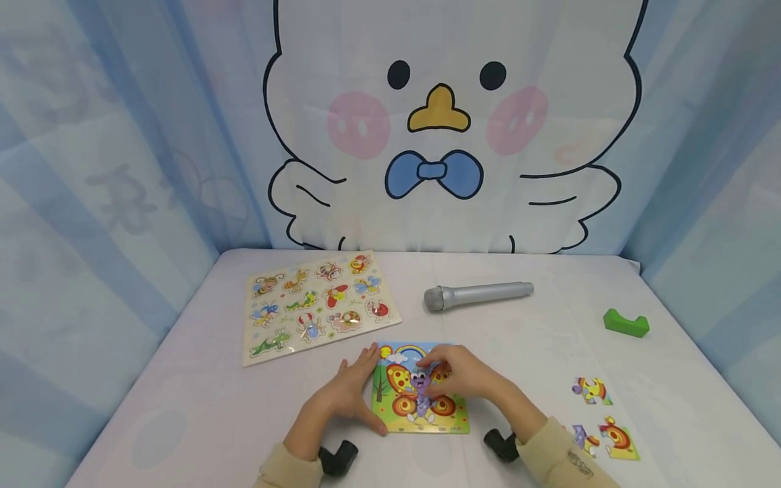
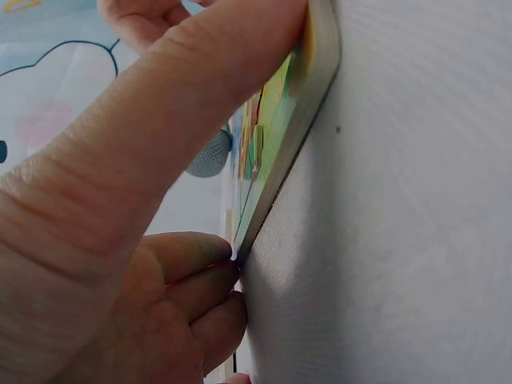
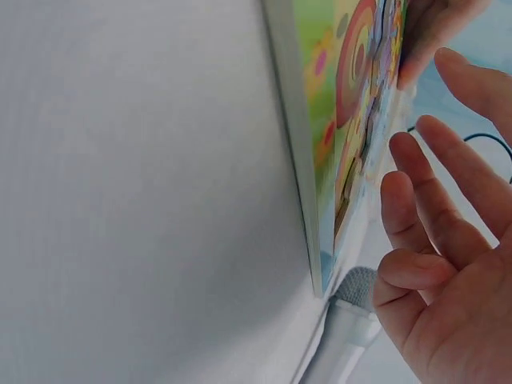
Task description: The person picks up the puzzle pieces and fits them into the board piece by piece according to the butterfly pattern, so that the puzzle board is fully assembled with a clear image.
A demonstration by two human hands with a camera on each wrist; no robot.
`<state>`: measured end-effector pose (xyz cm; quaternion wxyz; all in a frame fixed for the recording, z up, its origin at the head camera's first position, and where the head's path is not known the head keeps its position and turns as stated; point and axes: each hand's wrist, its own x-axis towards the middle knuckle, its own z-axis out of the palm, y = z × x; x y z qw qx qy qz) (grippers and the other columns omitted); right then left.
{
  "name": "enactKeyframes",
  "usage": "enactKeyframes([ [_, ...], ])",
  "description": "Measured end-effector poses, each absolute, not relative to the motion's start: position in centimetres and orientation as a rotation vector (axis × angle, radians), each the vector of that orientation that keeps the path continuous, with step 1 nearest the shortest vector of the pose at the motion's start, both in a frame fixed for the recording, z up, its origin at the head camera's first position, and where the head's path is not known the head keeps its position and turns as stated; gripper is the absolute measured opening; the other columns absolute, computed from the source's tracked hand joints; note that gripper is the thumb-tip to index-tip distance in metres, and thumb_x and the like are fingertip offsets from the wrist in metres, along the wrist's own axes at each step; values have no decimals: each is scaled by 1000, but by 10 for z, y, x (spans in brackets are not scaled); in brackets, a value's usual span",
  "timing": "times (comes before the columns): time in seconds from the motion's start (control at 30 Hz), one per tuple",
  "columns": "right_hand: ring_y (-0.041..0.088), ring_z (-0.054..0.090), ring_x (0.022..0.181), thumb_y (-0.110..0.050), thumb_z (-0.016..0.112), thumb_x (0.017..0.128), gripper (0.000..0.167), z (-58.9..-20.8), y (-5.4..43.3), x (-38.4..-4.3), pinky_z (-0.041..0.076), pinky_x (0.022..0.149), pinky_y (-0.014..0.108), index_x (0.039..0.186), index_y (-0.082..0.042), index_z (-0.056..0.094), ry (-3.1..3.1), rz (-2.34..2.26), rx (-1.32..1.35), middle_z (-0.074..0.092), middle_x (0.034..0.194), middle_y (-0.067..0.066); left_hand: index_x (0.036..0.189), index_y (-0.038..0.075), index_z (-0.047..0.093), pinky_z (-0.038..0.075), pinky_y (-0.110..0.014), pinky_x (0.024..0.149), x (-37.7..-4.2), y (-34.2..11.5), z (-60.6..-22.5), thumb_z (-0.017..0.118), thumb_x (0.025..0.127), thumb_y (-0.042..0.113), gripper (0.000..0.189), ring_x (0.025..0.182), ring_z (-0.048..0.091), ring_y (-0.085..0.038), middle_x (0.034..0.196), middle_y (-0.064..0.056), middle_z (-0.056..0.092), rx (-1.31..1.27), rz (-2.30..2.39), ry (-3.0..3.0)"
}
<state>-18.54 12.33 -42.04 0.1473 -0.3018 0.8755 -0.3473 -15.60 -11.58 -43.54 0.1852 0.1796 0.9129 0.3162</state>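
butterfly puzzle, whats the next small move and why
I'd probably have the right hand reach for the farthest loose piece: the hand hovers over the butterfly puzzle and appears to hold nothing, the left hand spans the puzzle's left edge, and that piece lies uncovered on the table.

the board (image 1: 399, 424) lies flat and square just right of the left hand (image 1: 349, 394), whose thumb meets its near left corner and fingertips its far left one. it shows a purple butterfly, wings yellow, red and orange, on grass under a rainbow. the right hand (image 1: 459, 373) covers part of its right wing. well to that hand's right lie three loose pieces (image 1: 619, 440), colorful and knobbed.
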Motion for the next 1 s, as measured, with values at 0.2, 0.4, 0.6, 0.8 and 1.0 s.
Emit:
enactKeyframes([
  [0.2,19,52,78,-16,75,74,37,-416,132,-184,47,67,30,109,-6,66,2541,-1015,-883,64,98,2,144,0,17,2,-55,109,-156,-116,-435,88,49,37,125,138,9,-30,151,-14,10,496,896,2577],
  [0.4,20,50,78,-16,77,72,43,-412,147,-180,44,64,28,112,-6,64,2554,-1061,-862,63,100,4,145,0,16,2,-55,109,-156,-115,-436,88,49,38,126,138,9,-30,151,-14,10,489,885,2581],
  [0.6,18,50,75,-15,78,71,44,-411,167,-174,43,60,27,111,-4,63,2603,-1091,-867,63,102,7,145,1,16,2,-54,109,-156,-115,-437,88,49,39,126,138,9,-29,152,-13,10,474,869,2578],
  [0.8,16,49,76,-17,78,71,46,-408,188,-169,43,59,28,113,-6,62,2664,-1078,-800,62,102,6,145,1,16,2,-54,109,-155,-115,-436,88,49,39,126,138,8,-29,152,-13,10,473,869,2578],
  [1.0,18,49,77,-19,77,72,49,-404,212,-163,42,58,28,116,-7,61,2721,-1051,-723,62,103,7,145,0,16,2,-55,109,-155,-116,-436,88,49,38,126,138,8,-30,152,-14,9,502,887,2575],
])
